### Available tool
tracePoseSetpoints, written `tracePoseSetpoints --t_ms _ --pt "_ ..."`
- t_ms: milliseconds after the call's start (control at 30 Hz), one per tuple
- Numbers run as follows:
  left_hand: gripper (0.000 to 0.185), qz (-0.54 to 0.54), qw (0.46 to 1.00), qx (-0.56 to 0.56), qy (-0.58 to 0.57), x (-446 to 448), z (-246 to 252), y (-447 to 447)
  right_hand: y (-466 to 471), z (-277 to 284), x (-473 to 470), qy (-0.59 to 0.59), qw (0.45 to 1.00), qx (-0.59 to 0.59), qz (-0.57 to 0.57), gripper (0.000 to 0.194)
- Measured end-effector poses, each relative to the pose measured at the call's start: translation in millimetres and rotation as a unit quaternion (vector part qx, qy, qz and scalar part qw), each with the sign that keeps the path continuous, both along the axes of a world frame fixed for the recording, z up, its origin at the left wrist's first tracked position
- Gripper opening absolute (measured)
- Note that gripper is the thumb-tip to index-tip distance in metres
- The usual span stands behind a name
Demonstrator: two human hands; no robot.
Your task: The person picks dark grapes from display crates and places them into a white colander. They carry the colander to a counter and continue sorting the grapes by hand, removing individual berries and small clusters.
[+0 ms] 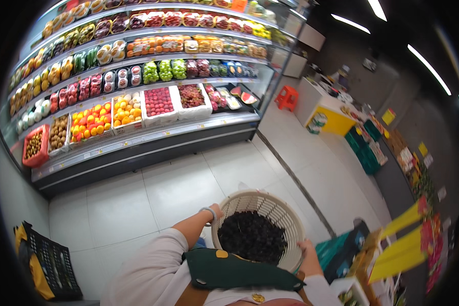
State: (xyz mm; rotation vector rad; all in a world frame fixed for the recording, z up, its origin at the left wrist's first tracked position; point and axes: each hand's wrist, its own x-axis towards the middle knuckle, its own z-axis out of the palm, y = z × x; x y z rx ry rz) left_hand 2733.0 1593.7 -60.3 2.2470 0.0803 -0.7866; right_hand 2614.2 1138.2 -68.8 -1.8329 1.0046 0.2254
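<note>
Against my waist I carry a round beige plastic basket (277,208) with slotted walls. Inside lies a heap of small blackish-purple fruit (250,235); its exact kind is hard to make out. My left hand (215,212), with a pale bangle at the wrist, grips the basket's left rim. On the opposite rim, my right hand (307,252) has its fingers wrapped over the edge. The bib of a dark green apron (237,271) covers the basket's near rim.
Ahead stands a refrigerated display case (149,153) with several shelves of packed fruit. A black crate (51,256) is at lower left. Cartons (361,264) and yellow signs (399,248) crowd my right. An orange stool (287,97) stands near a counter (313,101).
</note>
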Motion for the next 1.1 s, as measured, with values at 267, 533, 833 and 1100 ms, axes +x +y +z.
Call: tracePoseSetpoints --t_ms 267,533,833,1100 --pt "0.039 -0.162 0.977 -0.039 -0.130 302 2 -138 -55 -31 127 -0.036 0.988 -0.020 -0.149 0.050" --pt "0.036 -0.274 0.949 -0.034 -0.151 507 41 -283 -68 1 267 0.018 0.914 -0.036 -0.404 0.051" --pt "0.037 -0.228 0.971 -0.017 -0.065 760 19 -381 -247 -1 535 -0.076 0.956 0.043 -0.279 0.048" --pt "0.044 -0.197 0.979 -0.002 -0.051 1014 -60 -449 -340 -38 794 -0.004 0.979 0.044 -0.199 0.051"
